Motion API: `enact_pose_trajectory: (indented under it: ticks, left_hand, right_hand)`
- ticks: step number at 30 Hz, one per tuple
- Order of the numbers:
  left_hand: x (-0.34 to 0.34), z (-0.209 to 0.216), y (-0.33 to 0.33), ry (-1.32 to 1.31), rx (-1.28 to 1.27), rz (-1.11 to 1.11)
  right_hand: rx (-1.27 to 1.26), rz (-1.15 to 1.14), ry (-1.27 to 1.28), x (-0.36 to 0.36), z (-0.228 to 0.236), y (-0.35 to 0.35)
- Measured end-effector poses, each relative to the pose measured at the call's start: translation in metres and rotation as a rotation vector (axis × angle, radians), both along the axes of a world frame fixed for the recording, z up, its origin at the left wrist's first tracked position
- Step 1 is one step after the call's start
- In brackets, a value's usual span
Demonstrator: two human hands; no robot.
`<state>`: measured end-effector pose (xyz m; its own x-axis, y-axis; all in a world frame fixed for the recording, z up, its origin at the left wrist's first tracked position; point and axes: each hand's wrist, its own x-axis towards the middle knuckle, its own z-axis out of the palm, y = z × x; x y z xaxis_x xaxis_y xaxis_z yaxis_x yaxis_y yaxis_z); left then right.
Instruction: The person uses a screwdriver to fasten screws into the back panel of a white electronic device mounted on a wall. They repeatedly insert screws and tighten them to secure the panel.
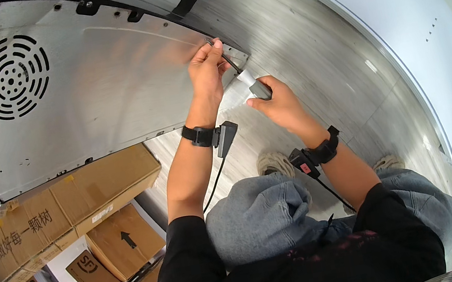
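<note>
My right hand [280, 104] is wrapped round the grey and white handle of a screwdriver [254, 86]. Its dark shaft slants up and left to the edge of a large metal panel [124, 80]. At that edge my left hand [208, 74] is closed in a pinch beside the far end of the shaft. Whatever lies between its fingertips is too small and hidden to make out. The panel is silvery, with a round pattern of vent slots at its left and small holes along its far edge.
Cardboard boxes [106, 183] are stacked below the panel at the left. Pale wood-look flooring [304, 36] runs on the right to a white cabinet-like surface [396, 8]. Black wrist straps [324, 151] carry small devices with cables. My knees and shoes are close beneath my arms.
</note>
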<state>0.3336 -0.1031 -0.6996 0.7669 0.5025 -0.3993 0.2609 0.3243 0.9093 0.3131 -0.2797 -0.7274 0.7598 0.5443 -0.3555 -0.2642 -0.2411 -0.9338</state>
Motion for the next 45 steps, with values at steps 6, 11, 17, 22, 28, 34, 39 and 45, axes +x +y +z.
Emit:
enact_pose_trajectory:
  ticks: [6, 11, 17, 22, 28, 34, 39, 45]
  left_hand:
    - [0.000, -0.003, 0.007, -0.095, -0.094, -0.038]
    - [0.002, 0.001, -0.001, -0.145, -0.130, 0.025]
    - [0.003, 0.002, -0.003, -0.032, -0.001, 0.038]
    - [0.007, 0.002, -0.005, -0.063, -0.028, 0.072]
    - [0.003, 0.006, -0.005, -0.110, -0.087, 0.073]
    - [0.001, 0.005, -0.006, -0.033, 0.023, 0.013]
    - [0.003, 0.003, -0.005, -0.048, 0.015, 0.019]
    - [0.001, 0.014, -0.013, -0.055, -0.036, 0.042]
  right_hand:
    - [0.335, 0.174, 0.552, 0.016, 0.023, -0.019]
    - [0.355, 0.105, 0.612, 0.014, 0.004, -0.020]
    - [0.023, 0.105, 0.016, 0.009, -0.022, -0.009]
    - [0.130, 0.059, -0.050, 0.006, -0.027, -0.010]
    - [0.363, 0.074, 0.628, 0.020, 0.002, -0.023]
    - [0.105, 0.171, 0.181, 0.015, -0.002, -0.020]
    - [0.264, 0.082, 0.279, 0.010, -0.003, -0.018]
    - [0.404, 0.101, 0.572, 0.022, 0.007, -0.027]
